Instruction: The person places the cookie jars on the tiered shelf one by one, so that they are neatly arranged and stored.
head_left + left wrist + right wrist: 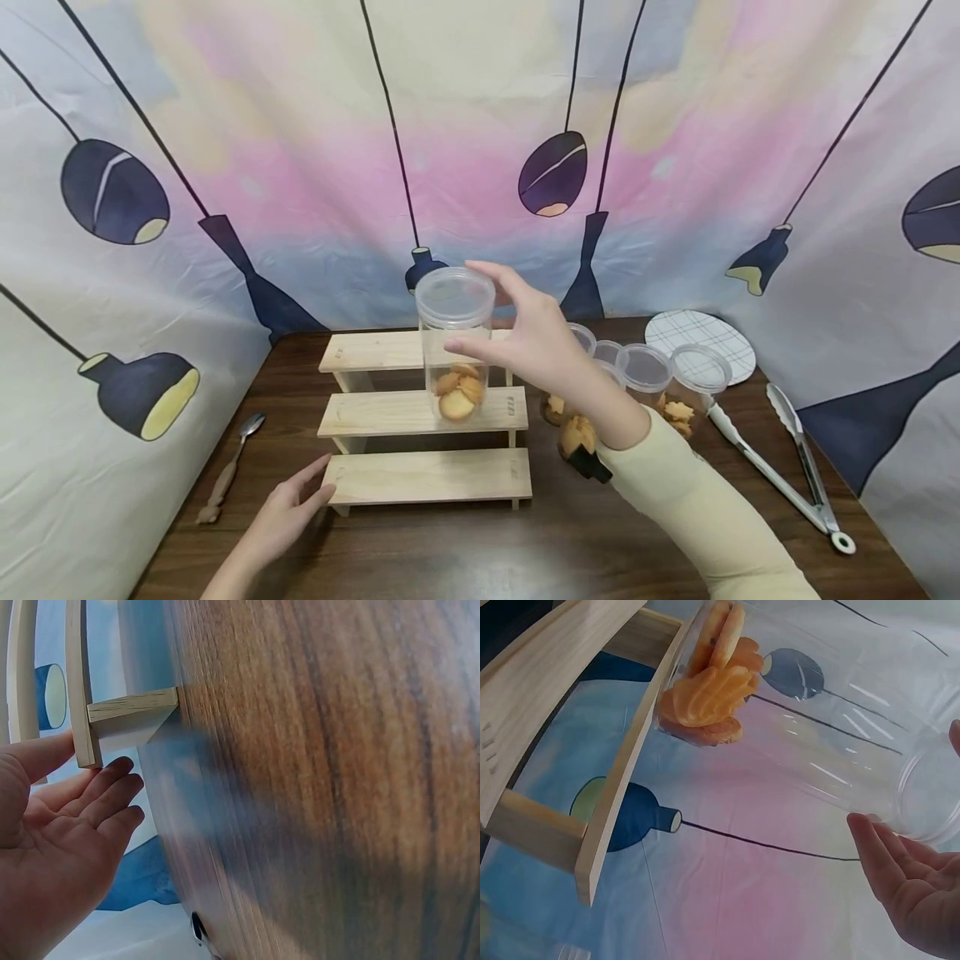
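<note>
My right hand (525, 321) holds a tall clear plastic jar (455, 342) around its upper part, just below the lid. Several golden cookies (705, 697) lie at the bottom of the jar. In the head view the jar overlaps the middle and top tiers of a three-tier wooden display rack (420, 479); the right wrist view shows its base close to a tier board (622, 787). My left hand (288, 504) pinches the left end of the lowest tier between thumb and index finger, the other fingers (120, 795) loosely bent below the board (81, 697).
Several lidded clear jars (647, 371) with cookies stand right of the rack, partly behind my right forearm. A white checked round mat (701, 333) lies behind them. Metal tongs (780, 483) lie at the right, a wooden-handled spoon (232, 467) at the left. A painted curtain (480, 125) hangs behind.
</note>
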`<state>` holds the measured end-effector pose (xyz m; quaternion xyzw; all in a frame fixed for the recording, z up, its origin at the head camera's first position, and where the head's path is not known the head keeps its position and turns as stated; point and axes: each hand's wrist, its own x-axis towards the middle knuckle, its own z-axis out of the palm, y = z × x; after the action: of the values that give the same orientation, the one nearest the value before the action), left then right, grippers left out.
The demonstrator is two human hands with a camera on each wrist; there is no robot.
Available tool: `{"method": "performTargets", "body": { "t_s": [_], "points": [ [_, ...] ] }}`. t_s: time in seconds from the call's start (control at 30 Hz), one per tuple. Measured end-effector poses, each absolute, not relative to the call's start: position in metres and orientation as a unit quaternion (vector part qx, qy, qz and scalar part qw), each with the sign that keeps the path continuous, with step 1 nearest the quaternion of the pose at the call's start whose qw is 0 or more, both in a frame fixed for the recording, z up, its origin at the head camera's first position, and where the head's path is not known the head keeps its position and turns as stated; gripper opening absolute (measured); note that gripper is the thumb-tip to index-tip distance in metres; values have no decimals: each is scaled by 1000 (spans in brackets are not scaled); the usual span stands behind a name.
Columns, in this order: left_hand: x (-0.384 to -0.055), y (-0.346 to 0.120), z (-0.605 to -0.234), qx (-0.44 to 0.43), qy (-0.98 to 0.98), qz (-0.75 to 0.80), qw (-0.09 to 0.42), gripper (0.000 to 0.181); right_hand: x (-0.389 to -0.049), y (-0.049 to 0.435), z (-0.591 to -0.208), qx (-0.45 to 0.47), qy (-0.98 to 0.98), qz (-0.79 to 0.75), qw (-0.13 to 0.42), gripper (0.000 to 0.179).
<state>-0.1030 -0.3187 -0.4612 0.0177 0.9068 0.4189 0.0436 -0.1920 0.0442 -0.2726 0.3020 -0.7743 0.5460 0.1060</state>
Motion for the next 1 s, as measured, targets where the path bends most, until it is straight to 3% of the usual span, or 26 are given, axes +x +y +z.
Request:
{"method": "performTargets", "body": {
  "t_s": [0.53, 1.0],
  "points": [
    [-104, -319, -459, 22, 910, 412, 37, 58, -223, -8, -250, 319, -772, 543, 84, 82],
    [-104, -321, -462, 17, 902, 429, 47, 59, -253, -60, -245, 335, -804, 466, 152, 90]
  ]
}}
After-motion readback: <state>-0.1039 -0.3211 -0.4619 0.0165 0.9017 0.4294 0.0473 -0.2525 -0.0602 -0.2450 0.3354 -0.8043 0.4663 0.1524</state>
